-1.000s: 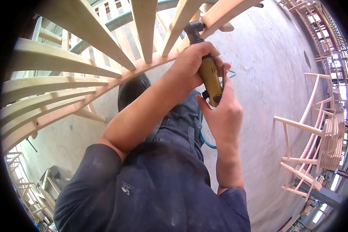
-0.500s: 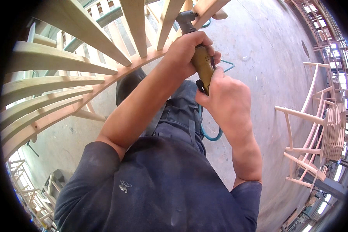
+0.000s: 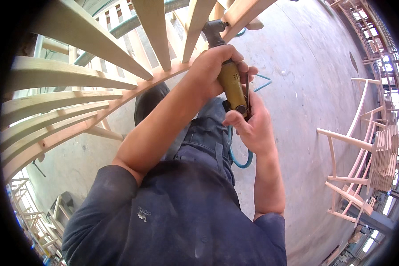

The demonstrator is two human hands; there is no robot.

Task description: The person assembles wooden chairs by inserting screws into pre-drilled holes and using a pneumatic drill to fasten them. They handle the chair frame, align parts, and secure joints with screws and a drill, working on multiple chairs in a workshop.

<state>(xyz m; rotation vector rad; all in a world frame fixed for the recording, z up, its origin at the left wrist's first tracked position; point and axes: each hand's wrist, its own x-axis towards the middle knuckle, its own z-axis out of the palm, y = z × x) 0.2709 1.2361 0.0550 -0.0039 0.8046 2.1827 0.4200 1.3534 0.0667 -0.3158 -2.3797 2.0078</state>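
My left hand (image 3: 215, 66) is wrapped around the neck and upper body of an olive-yellow right-angle air tool (image 3: 233, 84) with a black angled head. The head's tip meets, or nearly meets, the side of a curved wooden rail (image 3: 246, 15); its bit is too small to make out. At the tool's lower end my right hand (image 3: 258, 133) grips around the base, thumb on the near side and fingers partly hidden behind the body and its lever. A teal hose (image 3: 244, 165) hangs below the tool.
Pale wooden slats (image 3: 155, 33) fan out from the rail at upper left, part of a large chair-like frame. More wooden frames (image 3: 348, 139) stand to the right, with others (image 3: 35, 213) at lower left. A grey concrete floor (image 3: 301, 57) lies beneath.
My right hand has turned and slid lower around the tool's base, its thumb now lifted out to the side. The tool's head stays by the rail; the view has shifted slightly.
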